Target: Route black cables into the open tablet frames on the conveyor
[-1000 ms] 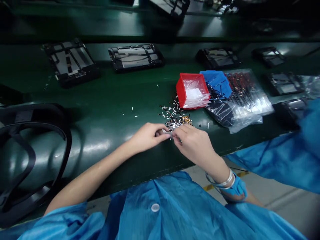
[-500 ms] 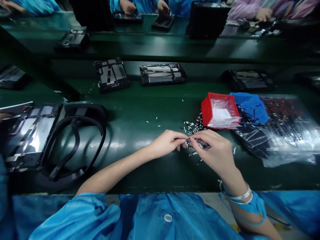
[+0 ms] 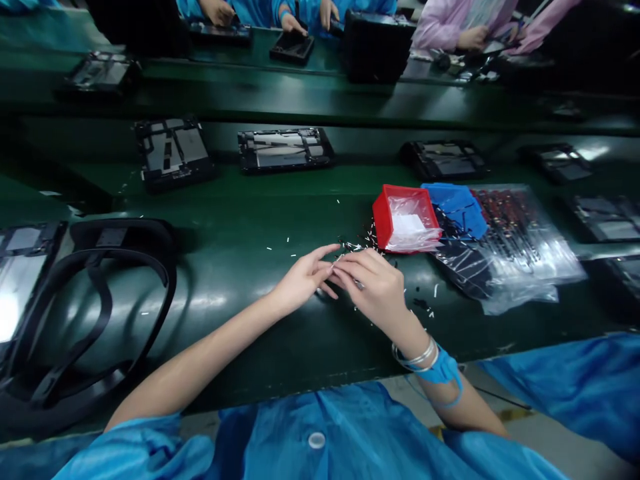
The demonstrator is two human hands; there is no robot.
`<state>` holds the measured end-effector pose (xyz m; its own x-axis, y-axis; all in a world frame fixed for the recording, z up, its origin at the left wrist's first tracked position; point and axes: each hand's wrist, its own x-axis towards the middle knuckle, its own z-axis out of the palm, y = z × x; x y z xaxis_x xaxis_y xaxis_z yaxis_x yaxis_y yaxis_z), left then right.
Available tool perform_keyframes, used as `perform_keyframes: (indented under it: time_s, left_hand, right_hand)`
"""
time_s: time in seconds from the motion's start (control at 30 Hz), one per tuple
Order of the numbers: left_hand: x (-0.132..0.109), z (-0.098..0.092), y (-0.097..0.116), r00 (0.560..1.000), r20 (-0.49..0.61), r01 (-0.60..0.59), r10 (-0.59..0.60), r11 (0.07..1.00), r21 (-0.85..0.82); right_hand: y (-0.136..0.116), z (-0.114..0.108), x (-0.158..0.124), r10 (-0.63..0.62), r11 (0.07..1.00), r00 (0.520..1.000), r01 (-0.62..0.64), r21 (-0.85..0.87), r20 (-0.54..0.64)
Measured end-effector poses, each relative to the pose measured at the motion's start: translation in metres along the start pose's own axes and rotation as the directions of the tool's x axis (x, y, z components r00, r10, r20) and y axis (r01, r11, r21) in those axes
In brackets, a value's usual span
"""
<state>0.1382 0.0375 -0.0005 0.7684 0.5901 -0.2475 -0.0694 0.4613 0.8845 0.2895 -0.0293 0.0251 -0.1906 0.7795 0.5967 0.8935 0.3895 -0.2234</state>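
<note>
My left hand and my right hand meet fingertip to fingertip over the green bench. Both pinch a small thin metal-tipped part between thumb and fingers; its shape is too small to make out. A scatter of similar small black and silver parts lies just beyond my fingers. A red bin lined with clear plastic stands right behind that scatter. My right wrist wears bangles and a blue strap.
A blue bin and clear bags of parts lie right of the red bin. A black strap frame sits at the left. Several open tablet-like devices lie on the belt behind. Other people's hands work at the far side.
The view shifted, so the hands and bins sit further left in the picture. My hands have stayed joined over the small parts, still pinching.
</note>
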Motion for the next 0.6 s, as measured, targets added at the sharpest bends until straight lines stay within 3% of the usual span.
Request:
perform_keyframes:
  time_s: [0.13, 0.27, 0.33, 0.4, 0.5, 0.57, 0.6]
  left_hand:
    - [-0.003, 0.005, -0.003, 1.000, 0.002, -0.018, 0.018, 0.998, 0.055]
    - [-0.005, 0.005, -0.003, 0.997, 0.046, -0.070, 0.064, 0.987, 0.144]
    - [-0.005, 0.003, -0.002, 0.996, 0.071, -0.061, 0.052, 0.990, 0.126]
    - [-0.004, 0.000, 0.000, 0.996, 0.089, -0.033, 0.026, 0.996, 0.079]
    - [0.000, -0.005, 0.001, 0.994, 0.110, -0.016, 0.015, 1.000, 0.014]
    - [0.001, -0.007, 0.001, 0.991, 0.136, -0.009, 0.011, 1.000, -0.020]
    - [0.001, -0.007, 0.001, 0.988, 0.152, 0.004, 0.001, 0.999, -0.033]
  right_hand:
    - [-0.013, 0.006, -0.001, 0.027, 0.999, 0.999, -0.026, -0.019, 0.041]
    - [-0.008, 0.002, 0.000, 0.051, 0.998, 0.996, -0.047, -0.046, 0.076]
    - [0.008, -0.004, 0.002, 0.107, 0.991, 0.992, -0.102, -0.082, 0.061]
    - [0.034, -0.015, 0.005, 0.246, 0.949, 0.969, -0.247, -0.196, -0.031]
    - [0.070, -0.034, 0.007, 0.443, 0.752, 0.862, -0.507, -0.421, -0.247]
    - [0.075, -0.040, 0.005, 0.405, 0.762, 0.882, -0.472, -0.443, -0.243]
    - [0.069, -0.040, 0.003, 0.345, 0.818, 0.918, -0.397, -0.416, -0.196]
